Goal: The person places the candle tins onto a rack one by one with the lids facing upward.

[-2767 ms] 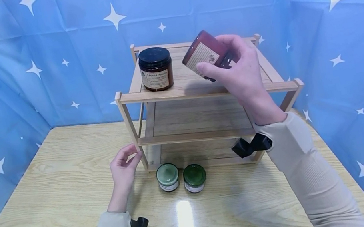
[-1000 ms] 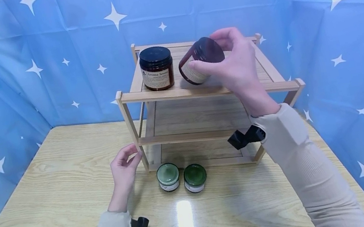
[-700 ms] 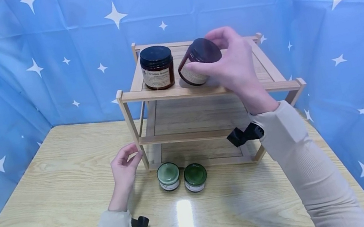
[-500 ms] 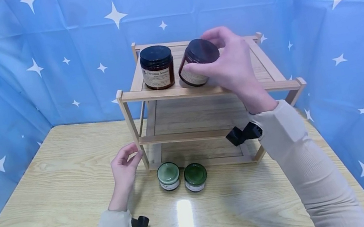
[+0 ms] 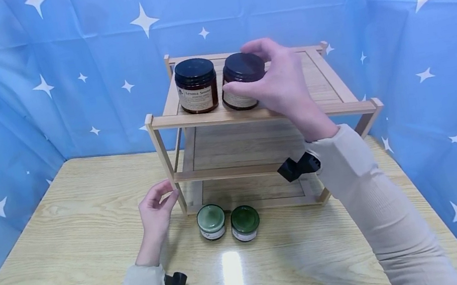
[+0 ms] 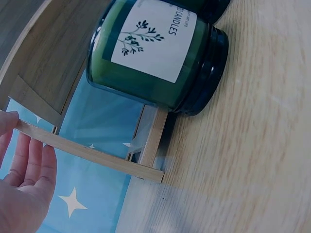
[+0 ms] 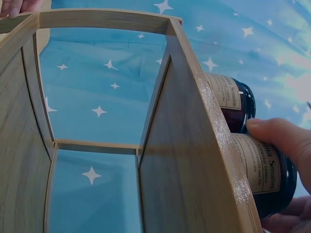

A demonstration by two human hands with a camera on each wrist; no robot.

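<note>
My right hand (image 5: 283,79) grips a dark candle jar (image 5: 240,70), thumb at its label side and fingers round its far side. That jar stands about upright on the top tier of a wooden shelf rack (image 5: 233,171). Just left of it is another dark candle jar (image 5: 197,87) with a black lid and a cream label; the right wrist view shows the gripped jar (image 7: 257,165) close beside it. Down at the rack's front left leg (image 6: 87,151), my left hand (image 5: 156,214) pinches the wood between thumb and fingers.
On the table (image 5: 69,252), in front of the rack's bottom tier, stand a pale green candle jar (image 5: 211,219) and a dark green candle jar (image 5: 244,222). A blue curtain (image 5: 97,74) with white stars hangs behind and at both sides.
My right hand has turned the jar from lid-down tilt to upright, lowered it onto the top tier and brought it left beside the other jar. The left hand has stayed on the leg.
</note>
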